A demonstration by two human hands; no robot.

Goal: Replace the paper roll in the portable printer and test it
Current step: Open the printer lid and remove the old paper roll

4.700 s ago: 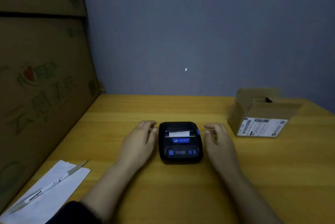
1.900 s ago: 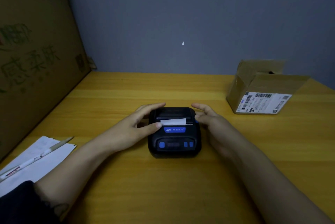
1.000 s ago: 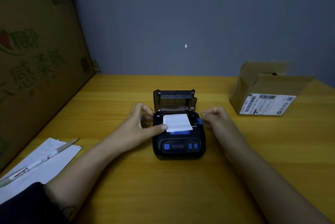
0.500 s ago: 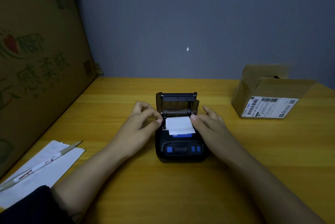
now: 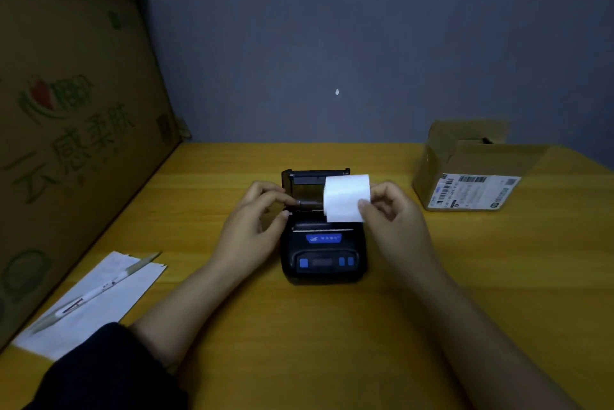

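A small black portable printer (image 5: 324,252) with blue buttons sits on the yellow wooden table (image 5: 332,343), its lid (image 5: 305,182) standing open at the back. My right hand (image 5: 395,210) pinches a white strip of paper (image 5: 345,197) and holds it up over the open paper bay. A thin brown core (image 5: 310,205) lies across the bay. My left hand (image 5: 255,217) touches the core's left end with its fingertips and rests against the printer's left side. Whether that hand grips the core I cannot tell.
A small open cardboard box (image 5: 465,174) with a shipping label stands at the right back. White paper sheets (image 5: 93,306) with a pen (image 5: 96,290) on them lie at the front left. Large cardboard cartons (image 5: 66,110) wall off the left side.
The printer lid was shut, then opened. In the last half second my right hand has lifted the white paper up out of the bay, and the brown core now shows.
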